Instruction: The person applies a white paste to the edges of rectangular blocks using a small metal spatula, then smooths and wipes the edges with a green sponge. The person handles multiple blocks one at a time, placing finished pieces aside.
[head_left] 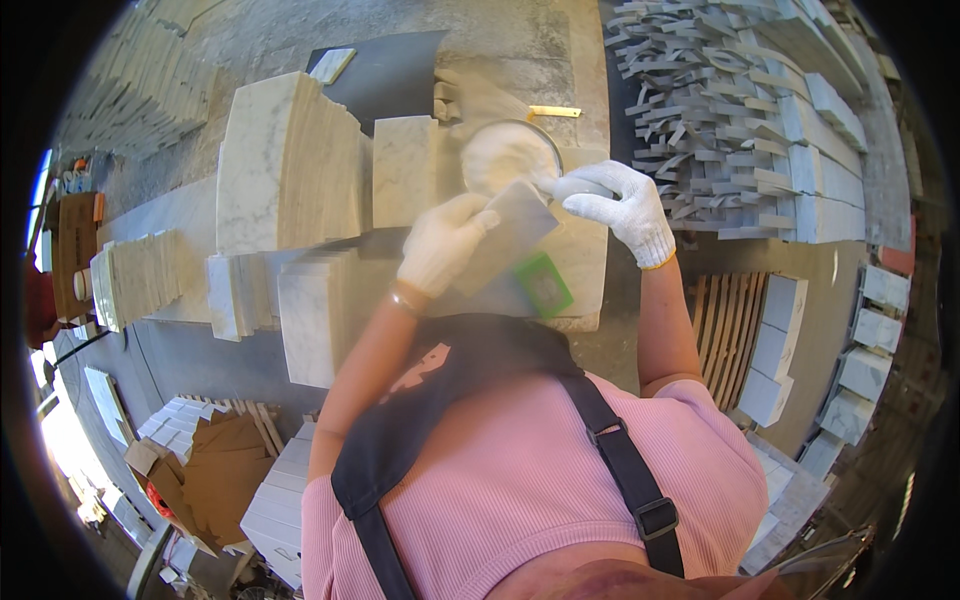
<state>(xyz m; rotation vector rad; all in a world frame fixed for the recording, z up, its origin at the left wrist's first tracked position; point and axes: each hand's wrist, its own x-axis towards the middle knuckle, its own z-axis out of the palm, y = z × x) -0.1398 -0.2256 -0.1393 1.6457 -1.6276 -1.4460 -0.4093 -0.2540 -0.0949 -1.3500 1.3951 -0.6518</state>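
Note:
My left hand (pixel 445 243), in a white knit glove, grips a thin pale grey stone tile (pixel 512 222) by its left edge and holds it tilted above the worktable. My right hand (pixel 622 205), gloved too, is closed by the tile's upper right corner. Something small and light grey shows at its fingertips; blur hides what it is. Just beyond both hands stands a round tub (pixel 503 158) of white powder or paste with a dark rim. A green square block (pixel 544 284) lies on the table below the tile.
Marble slabs (pixel 285 165) stand stacked to the left, with a shorter stack (pixel 403 170) beside the tub. Behind the tub lies a yellow-handled tool (pixel 555 111). Rows of grey stone strips (pixel 710 130) fill the right. A slatted wooden pallet (pixel 728 330) and an opened cardboard box (pixel 225 470) flank me.

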